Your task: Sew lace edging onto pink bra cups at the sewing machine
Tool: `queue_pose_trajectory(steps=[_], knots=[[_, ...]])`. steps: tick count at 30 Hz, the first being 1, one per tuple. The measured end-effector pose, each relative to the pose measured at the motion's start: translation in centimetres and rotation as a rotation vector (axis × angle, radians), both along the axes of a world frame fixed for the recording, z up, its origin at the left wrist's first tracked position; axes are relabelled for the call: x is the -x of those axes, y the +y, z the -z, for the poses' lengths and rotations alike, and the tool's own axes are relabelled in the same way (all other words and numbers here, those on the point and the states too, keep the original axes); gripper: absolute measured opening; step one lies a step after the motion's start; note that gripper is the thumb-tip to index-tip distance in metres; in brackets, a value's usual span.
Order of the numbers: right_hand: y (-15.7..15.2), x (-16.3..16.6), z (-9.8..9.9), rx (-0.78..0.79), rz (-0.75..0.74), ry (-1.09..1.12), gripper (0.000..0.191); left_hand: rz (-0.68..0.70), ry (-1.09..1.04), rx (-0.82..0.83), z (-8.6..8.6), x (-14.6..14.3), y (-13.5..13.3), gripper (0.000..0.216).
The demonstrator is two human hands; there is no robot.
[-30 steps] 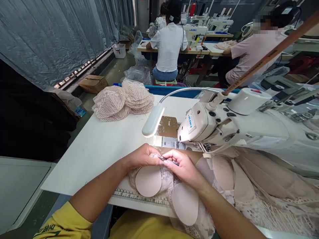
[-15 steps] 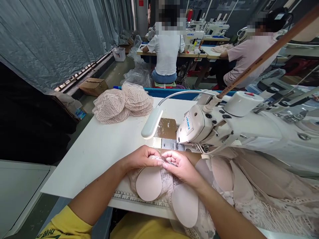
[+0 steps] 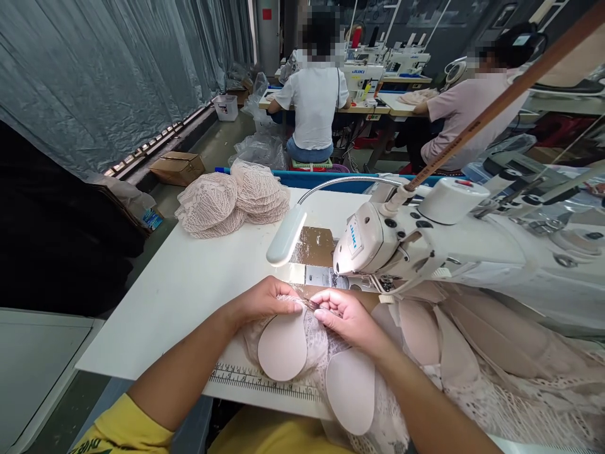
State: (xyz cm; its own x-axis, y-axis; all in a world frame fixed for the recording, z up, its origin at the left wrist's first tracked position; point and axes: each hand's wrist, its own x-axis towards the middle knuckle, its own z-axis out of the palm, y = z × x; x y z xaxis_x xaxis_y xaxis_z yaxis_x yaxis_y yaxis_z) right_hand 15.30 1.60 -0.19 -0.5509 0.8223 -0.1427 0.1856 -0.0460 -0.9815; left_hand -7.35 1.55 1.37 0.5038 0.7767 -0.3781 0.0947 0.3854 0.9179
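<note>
Lace garment (image 3: 316, 337), pale pink, floppy openwork, smooth rounded beige cups (image 3: 282, 348), bunched over front edge of slick white tabletop (image 3: 189, 296). Left hand (image 3: 269, 297) pinching lace, right hand (image 3: 347, 318) curled around slim shiny metal tool (image 3: 311, 304). Versus half-second ago: hands slightly farther apart, more tool showing between.

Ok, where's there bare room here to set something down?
Mostly the white tabletop between the left forearm, the table's left edge and the stacked lace pieces. A smaller patch lies behind the lamp, between that stack and the sewing machine. It's crowded from the left hand rightward, where pale fabric borders the machine.
</note>
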Motion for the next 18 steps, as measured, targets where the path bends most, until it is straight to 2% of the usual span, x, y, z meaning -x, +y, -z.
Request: queue_pose_trajectory(steps=[7, 13, 15, 18], knots=[[-0.5, 1.4, 0.2, -0.066, 0.028, -0.008, 0.021, 0.045, 0.024, -0.034, -0.3, -0.6, 0.0, 0.025], [0.0, 1.0, 0.3, 0.018, 0.117, 0.041, 0.024, 0.037, 0.005, -0.016, -0.1, -0.5, 0.0, 0.027], [0.2, 0.0, -0.6, 0.005, 0.109, -0.059, 0.026, 0.027, 0.001, -0.011, 0.1, -0.3, 0.0, 0.029], [-0.3, -2.5, -2.5, -0.087, 0.089, -0.345, 0.032, 0.057, -0.015, -0.072, 0.4, 0.1, 0.0, 0.03]])
